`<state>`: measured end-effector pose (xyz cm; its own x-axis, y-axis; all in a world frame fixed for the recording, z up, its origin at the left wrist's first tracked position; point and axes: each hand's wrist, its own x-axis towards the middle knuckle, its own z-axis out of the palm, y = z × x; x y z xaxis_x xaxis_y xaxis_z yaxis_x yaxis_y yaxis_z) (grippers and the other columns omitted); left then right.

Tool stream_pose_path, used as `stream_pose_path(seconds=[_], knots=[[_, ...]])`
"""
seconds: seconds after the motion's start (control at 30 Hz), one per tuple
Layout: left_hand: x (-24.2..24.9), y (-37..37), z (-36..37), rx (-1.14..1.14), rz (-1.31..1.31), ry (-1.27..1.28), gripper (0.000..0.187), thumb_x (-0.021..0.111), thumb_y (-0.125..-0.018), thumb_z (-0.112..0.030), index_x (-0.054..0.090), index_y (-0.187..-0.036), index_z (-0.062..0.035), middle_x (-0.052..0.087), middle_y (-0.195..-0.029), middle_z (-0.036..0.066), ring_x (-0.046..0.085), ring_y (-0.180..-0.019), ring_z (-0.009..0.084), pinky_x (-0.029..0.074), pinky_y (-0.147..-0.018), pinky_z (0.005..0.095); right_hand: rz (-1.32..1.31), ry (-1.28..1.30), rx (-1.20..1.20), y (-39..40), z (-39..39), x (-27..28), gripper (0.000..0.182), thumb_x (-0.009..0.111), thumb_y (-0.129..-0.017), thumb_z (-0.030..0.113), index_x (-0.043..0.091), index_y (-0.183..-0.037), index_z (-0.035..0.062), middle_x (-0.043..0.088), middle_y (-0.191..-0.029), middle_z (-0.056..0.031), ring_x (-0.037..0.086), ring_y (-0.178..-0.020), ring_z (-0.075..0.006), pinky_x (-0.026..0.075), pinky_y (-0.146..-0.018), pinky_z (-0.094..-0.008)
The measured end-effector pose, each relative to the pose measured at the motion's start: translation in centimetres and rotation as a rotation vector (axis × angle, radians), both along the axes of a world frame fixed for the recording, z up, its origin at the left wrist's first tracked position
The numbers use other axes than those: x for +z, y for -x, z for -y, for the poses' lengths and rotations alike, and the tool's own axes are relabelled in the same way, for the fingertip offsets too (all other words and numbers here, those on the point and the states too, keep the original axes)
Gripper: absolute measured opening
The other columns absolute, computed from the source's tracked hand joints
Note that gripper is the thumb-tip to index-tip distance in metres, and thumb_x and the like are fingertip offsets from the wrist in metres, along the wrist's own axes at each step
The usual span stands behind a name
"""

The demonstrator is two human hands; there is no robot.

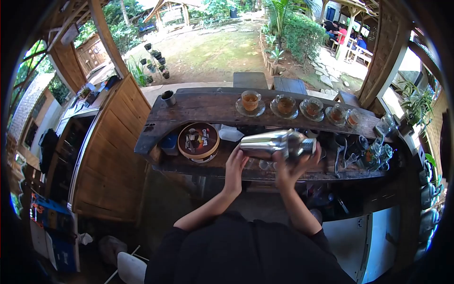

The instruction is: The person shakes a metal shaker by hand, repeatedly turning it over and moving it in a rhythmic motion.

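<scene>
A shiny metal cocktail shaker point(265, 143) lies sideways in the air in front of me, above the lower counter. My left hand point(235, 163) grips its base end from below. Around the shoulder and cap end, my right hand point(292, 165) is closed, slightly smeared by motion. Behind the shaker, on the raised wooden shelf point(208, 102), stands a row of several glass cups on saucers with amber drink, among them a glass cup point(250, 100) nearest the middle. A round tin point(198, 141) with a dark printed lid sits left of my left hand.
A small metal cup point(168, 97) stands at the shelf's left end. Several glasses point(378, 154) crowd the right of the lower counter. A wooden cabinet point(111, 156) rises at the left, and a white chair point(131, 267) is low behind it. Seated people point(338, 33) are far off outside.
</scene>
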<state>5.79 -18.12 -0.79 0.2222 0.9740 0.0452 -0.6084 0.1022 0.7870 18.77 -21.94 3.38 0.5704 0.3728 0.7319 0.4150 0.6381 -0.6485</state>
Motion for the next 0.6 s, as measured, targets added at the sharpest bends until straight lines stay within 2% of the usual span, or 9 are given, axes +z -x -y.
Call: stream_pose_path(seconds=[0.03,0.07,0.17,0.2,0.3,0.4,0.43,0.53,0.6], knots=[[1.6,-0.3,1.0,0.001,0.003,-0.001,0.042,0.049,-0.095,-0.031,0.050,-0.128,-0.0046,0.054,-0.125,0.009,0.051,-0.117,0.0143,0.034,-0.103,0.0344,-0.404,0.126,0.157,-1.5,-0.4,0.0,0.090,0.071,-0.075,0.000,0.012,-0.141,0.0192,0.045,-0.119,-0.0131,0.049,-0.107,-0.0236,0.045,-0.089,-0.0359],[3.6,-0.3,2.1,0.201,-0.238,-0.386,0.044,0.053,-0.093,-0.032,0.051,-0.128,-0.0055,0.052,-0.129,0.010,0.048,-0.122,0.0180,0.031,-0.106,0.0356,-0.725,0.265,0.328,-2.9,-0.4,0.3,0.079,0.064,-0.083,0.005,0.012,-0.140,0.0213,0.047,-0.120,-0.0095,0.049,-0.109,-0.0216,0.044,-0.091,-0.0355],[4.7,0.4,3.3,0.511,-0.468,-1.038,0.047,0.059,-0.088,-0.031,0.053,-0.128,-0.0083,0.048,-0.135,0.012,0.044,-0.128,0.0255,0.028,-0.109,0.0391,-0.909,0.058,0.782,-3.5,1.1,1.1,0.058,0.046,-0.093,0.041,0.032,-0.139,0.0082,0.050,-0.128,-0.0144,0.049,-0.120,-0.0274,0.044,-0.096,-0.0444],[4.7,0.7,3.6,0.604,-0.454,-1.293,0.047,0.061,-0.085,-0.030,0.055,-0.128,-0.0102,0.048,-0.136,0.012,0.043,-0.129,0.0292,0.028,-0.110,0.0413,-0.953,0.018,0.931,-3.2,2.3,1.4,0.056,0.049,-0.091,0.038,0.033,-0.138,0.0123,0.045,-0.133,-0.0176,0.050,-0.117,-0.0338,0.043,-0.095,-0.0496],[6.0,1.5,3.7,0.702,-0.553,-1.730,0.042,0.058,-0.085,-0.026,0.058,-0.124,-0.0088,0.052,-0.131,0.011,0.042,-0.129,0.0332,0.034,-0.105,0.0496,-1.024,0.144,1.384,-2.7,2.6,1.0,0.079,0.045,-0.086,0.058,0.036,-0.136,-0.0028,0.047,-0.127,-0.0327,0.055,-0.112,-0.0394,0.048,-0.091,-0.0485],[6.2,0.8,1.5,0.385,-0.849,-1.474,0.037,0.063,-0.081,-0.027,0.064,-0.117,-0.0179,0.056,-0.127,0.008,0.048,-0.123,0.0339,0.033,-0.106,0.0496,-1.321,0.282,1.450,-4.3,-0.5,-6.7,0.069,0.043,-0.089,0.053,0.043,-0.132,-0.0001,0.053,-0.123,-0.0256,0.057,-0.109,-0.0347,0.050,-0.089,-0.0477],[6.5,0.5,0.9,0.405,-0.861,-1.423,0.042,0.068,-0.078,-0.029,0.063,-0.119,-0.0199,0.058,-0.120,0.007,0.054,-0.115,0.0335,0.037,-0.103,0.0497,-1.478,0.067,1.633,-2.6,0.0,-4.8,0.062,0.044,-0.091,0.049,0.046,-0.131,0.0020,0.056,-0.121,-0.0212,0.058,-0.108,-0.0324,0.049,-0.090,-0.0477],[7.4,1.1,2.3,0.475,-0.528,-1.691,0.040,0.069,-0.078,-0.028,0.063,-0.118,-0.0261,0.059,-0.117,0.005,0.057,-0.112,0.0298,0.043,-0.099,0.0479,-1.202,0.405,1.208,-2.1,1.5,-2.4,0.066,0.046,-0.088,0.052,0.043,-0.133,0.0025,0.055,-0.122,-0.0206,0.057,-0.109,-0.0344,0.049,-0.091,-0.0468],[8.1,1.1,4.6,0.465,-0.331,-1.819,0.044,0.073,-0.074,-0.022,0.062,-0.116,-0.0325,0.058,-0.119,0.005,0.058,-0.109,0.0254,0.047,-0.097,0.0426,-1.042,0.182,1.478,-0.3,3.5,2.6,0.079,0.049,-0.084,0.058,0.036,-0.137,0.0004,0.052,-0.125,-0.0210,0.055,-0.110,-0.0389,0.049,-0.092,-0.0461]])
